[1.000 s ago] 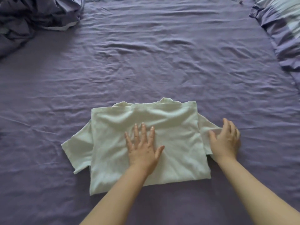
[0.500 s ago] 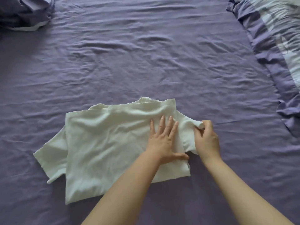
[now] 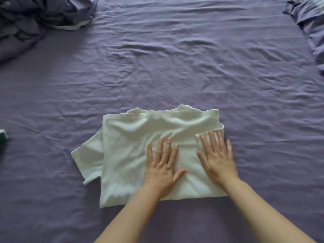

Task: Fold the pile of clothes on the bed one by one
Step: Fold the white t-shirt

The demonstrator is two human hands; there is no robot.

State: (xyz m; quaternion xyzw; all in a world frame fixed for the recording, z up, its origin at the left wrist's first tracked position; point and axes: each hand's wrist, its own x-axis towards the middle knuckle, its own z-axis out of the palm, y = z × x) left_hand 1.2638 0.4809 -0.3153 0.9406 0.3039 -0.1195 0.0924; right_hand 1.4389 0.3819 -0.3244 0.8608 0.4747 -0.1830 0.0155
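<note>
Here, at the far left edge, a small dark green and white object [image 3: 3, 136] pokes into view, too cropped to identify, and a rumpled heap of dark purple bedding [image 3: 31, 20] fills the upper left corner. The purple bed sheet [image 3: 175, 67] spreads across the whole view, thin and finely creased. The white T-shirt [image 3: 133, 155] lies on it near the person, soft and limp, folded in half into a rough rectangle. Its left sleeve [image 3: 87, 158] sticks out flat onto the sheet, not yet tucked in. The left hand [image 3: 162, 167] lies flat on the shirt's middle, fingers straight and slightly spread, gripping nothing; it probably pins the layers so they do not slide. Just beside it, the right hand [image 3: 217, 158] also rests palm down with straight fingers, holding nothing, on the right sleeve flap [image 3: 206, 135] that lies folded over the body, likely pressing the crease flat. At the upper right, a pillow [image 3: 310, 21] in purple and pale patterned cloth lies at the bed's edge. The left sleeve looks like the next fold.
</note>
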